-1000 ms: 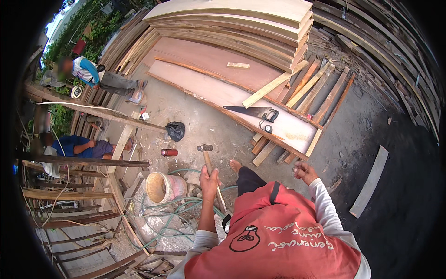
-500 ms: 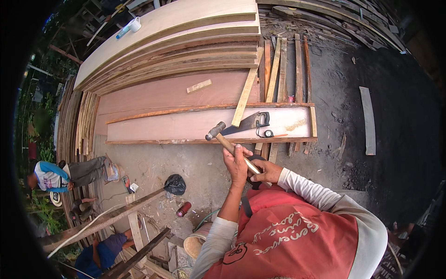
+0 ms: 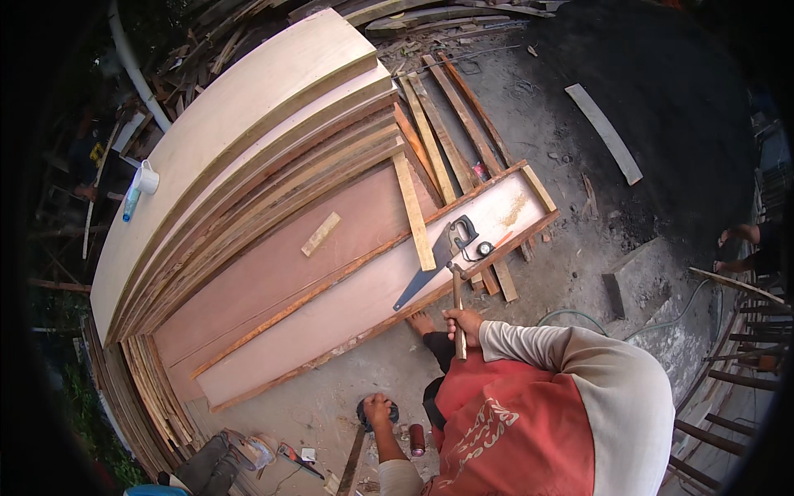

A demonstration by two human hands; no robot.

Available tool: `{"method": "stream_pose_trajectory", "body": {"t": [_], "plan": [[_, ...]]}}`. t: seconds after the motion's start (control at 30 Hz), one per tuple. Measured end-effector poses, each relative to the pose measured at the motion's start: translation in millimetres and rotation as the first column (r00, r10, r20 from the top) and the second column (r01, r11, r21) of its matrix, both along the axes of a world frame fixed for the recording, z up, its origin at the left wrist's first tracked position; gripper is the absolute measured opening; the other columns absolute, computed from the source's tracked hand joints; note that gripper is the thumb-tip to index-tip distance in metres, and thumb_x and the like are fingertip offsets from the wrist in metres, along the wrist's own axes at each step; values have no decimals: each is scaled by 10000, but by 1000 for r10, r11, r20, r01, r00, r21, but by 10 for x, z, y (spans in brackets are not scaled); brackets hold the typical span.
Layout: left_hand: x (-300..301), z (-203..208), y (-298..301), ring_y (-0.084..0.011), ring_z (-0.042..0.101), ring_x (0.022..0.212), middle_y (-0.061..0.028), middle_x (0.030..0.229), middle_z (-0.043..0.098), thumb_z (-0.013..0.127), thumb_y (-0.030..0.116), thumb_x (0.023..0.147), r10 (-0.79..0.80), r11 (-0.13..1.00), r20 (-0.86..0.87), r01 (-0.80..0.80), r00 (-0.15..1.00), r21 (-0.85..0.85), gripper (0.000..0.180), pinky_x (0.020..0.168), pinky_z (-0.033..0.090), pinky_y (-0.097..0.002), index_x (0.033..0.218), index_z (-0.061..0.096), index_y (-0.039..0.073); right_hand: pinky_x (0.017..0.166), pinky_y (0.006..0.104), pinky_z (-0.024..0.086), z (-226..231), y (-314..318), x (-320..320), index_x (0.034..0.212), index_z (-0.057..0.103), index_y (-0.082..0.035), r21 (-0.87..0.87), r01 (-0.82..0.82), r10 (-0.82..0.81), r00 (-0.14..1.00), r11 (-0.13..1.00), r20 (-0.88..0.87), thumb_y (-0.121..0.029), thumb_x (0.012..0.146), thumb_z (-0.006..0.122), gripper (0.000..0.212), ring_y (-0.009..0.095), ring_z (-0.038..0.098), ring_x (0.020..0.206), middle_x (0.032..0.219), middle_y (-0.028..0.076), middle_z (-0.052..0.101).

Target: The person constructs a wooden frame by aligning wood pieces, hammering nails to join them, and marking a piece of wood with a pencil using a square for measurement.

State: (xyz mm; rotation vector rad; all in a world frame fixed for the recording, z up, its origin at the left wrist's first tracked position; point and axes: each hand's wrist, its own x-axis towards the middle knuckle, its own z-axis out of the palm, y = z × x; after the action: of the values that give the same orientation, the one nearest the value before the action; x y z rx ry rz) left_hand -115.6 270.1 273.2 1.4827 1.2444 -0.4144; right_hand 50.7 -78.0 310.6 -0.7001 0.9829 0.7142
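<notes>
My right hand (image 3: pixel 465 326) is closed round the wooden handle of a hammer (image 3: pixel 458 289), which points head-away in front of my red shirt. The hammer's head is close to the near edge strip of a long pale wooden frame (image 3: pixel 331 326). Down to the left, my left hand (image 3: pixel 378 409) reaches at a black plastic bag (image 3: pixel 392 407) on the ground; its fingertips are hidden there. A handsaw (image 3: pixel 430 264) with a dark handle lies across the frame, beside a round tape measure (image 3: pixel 485 248) and an orange pencil (image 3: pixel 503 239).
Stacked board panels (image 3: pixel 240 124) rise at the far left, with a white mug (image 3: pixel 145 178) on top. A loose wood strip (image 3: pixel 413 211) crosses the frame's far edge. A dark red can (image 3: pixel 417 440) is near my left arm. Another person's hands (image 3: pixel 736 248) show at far right.
My left hand has let go of the hammer and moved down to the black bag. My right hand now holds the hammer alone. The whole view has turned.
</notes>
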Motion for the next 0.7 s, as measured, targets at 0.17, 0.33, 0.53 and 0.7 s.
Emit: {"method": "stream_pose_trajectory", "body": {"t": [0.17, 0.33, 0.53, 0.7], "plan": [[-983, -44, 1248, -187, 597, 552, -60, 784, 636, 674, 192, 938, 111, 990, -321, -131, 941, -42, 154, 419, 415, -301, 918, 646, 42, 462, 334, 492, -411, 361, -128, 884, 564, -69, -126, 263, -280, 948, 957, -151, -185, 968, 674, 180, 152, 508, 522, 664, 18, 520], [-734, -224, 1952, -224, 671, 736, -138, 1042, 701, 764, 213, 874, -305, 952, -445, 255, 842, -171, 402, 576, 523, -382, 1193, 644, 0, 418, 336, 472, -816, 715, -302, 887, 564, -58, -320, 415, -483, 858, 852, -172, -160, 944, 697, 177, 144, 488, 477, 643, 13, 510], [607, -886, 2728, -303, 678, 1061, -216, 1157, 699, 848, 148, 718, -656, 726, -235, 685, 717, 62, 616, 925, 535, -410, 1256, 613, -38, 399, 339, 446, -1002, 1451, -353, 999, 496, -118, -482, 569, -665, 746, 667, -39, -207, 952, 698, 226, 130, 460, 458, 641, 1, 476], [1938, -1495, 3425, -379, 649, 1146, -241, 1220, 651, 838, 168, 711, -850, 406, -218, 859, 480, 311, 688, 1013, 515, -437, 1313, 567, -28, 474, 379, 513, -1276, 2344, -289, 969, 516, -128, -616, 670, -805, 585, 415, 95, -240, 929, 728, 244, 189, 540, 519, 678, 25, 513]]}}
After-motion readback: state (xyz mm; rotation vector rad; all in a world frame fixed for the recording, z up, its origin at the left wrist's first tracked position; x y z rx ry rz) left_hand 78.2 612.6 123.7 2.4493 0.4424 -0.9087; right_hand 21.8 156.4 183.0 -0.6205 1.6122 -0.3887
